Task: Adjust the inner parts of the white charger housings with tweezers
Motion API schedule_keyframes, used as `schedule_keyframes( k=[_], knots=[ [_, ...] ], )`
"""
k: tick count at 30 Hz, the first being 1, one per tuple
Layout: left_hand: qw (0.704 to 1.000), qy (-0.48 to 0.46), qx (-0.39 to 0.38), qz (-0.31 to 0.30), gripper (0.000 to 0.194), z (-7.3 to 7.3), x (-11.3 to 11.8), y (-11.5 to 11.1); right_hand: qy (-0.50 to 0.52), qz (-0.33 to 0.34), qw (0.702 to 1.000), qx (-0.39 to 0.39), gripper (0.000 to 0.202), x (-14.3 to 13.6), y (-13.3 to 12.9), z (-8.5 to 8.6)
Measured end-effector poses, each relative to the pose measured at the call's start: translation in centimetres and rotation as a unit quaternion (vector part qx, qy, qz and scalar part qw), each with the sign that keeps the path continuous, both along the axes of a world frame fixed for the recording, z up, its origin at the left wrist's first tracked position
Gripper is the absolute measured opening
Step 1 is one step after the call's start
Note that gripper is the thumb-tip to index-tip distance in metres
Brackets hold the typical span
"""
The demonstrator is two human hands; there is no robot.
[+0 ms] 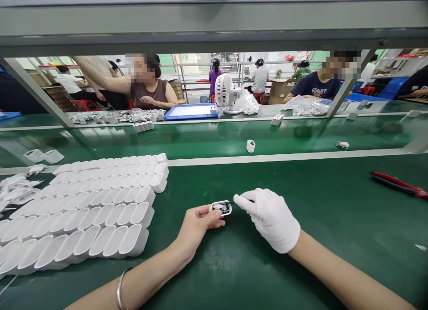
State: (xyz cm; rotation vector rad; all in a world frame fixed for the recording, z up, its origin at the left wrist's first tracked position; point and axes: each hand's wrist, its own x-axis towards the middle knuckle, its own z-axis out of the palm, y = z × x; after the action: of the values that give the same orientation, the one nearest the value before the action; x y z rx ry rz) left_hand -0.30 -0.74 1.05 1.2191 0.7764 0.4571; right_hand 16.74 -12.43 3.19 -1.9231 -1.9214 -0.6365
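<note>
My bare left hand (198,224) pinches a small white oval plastic casing (230,210) between thumb and fingers, its open end facing up. Metal and dark parts show inside the casing. My right hand (272,221), in a white glove, is closed round a thin dark tool (232,203). The tool's tip reaches the casing's right rim; most of its length is hidden by the glove, so its kind is unclear. Both hands are over the green work surface (220,265).
Rows of white casings (100,212) cover the left side, with loose white plug parts (20,187) beyond. Red-handled pliers (397,183) lie at right. One casing (250,146) and a small part (343,145) sit on the green belt ahead. Co-workers sit across; a metal beam (214,22) spans above.
</note>
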Motion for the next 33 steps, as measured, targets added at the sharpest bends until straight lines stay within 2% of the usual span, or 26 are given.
schedule_keyframes(
  k=[6, 9, 12, 17, 28, 33],
  knots=[
    [1.0, 0.002, 0.001, 0.01, 0.034, 0.34, 0.03, 0.03, -0.019, -0.032, 0.997, -0.061, 0.043, 0.51, -0.39, 0.64],
    [1.0, -0.001, -0.002, 0.021, 0.034, 0.39, 0.09, 0.11, -0.007, -0.036, 0.998, -0.045, 0.038, 0.74, -0.66, 0.9],
    [1.0, -0.004, 0.002, 0.022, 0.035, 0.27, 0.06, 0.08, -0.012, -0.032, 0.999, -0.029, 0.043, 0.58, -0.69, 0.79],
    [1.0, 0.0, 0.008, 0.029, 0.035, 0.14, -0.03, 0.01, -0.023, -0.055, 0.997, -0.04, 0.043, 0.29, -0.72, 0.62],
    [0.999, -0.011, -0.003, 0.034, 0.032, 0.02, -0.09, 0.04, -0.038, -0.06, 0.997, -0.015, 0.044, 0.1, -0.82, 0.39],
    [1.0, -0.006, 0.008, 0.029, 0.033, -0.07, 0.01, 0.04, -0.055, -0.049, 0.997, 0.031, 0.043, -0.05, -0.63, -0.02]
  ],
)
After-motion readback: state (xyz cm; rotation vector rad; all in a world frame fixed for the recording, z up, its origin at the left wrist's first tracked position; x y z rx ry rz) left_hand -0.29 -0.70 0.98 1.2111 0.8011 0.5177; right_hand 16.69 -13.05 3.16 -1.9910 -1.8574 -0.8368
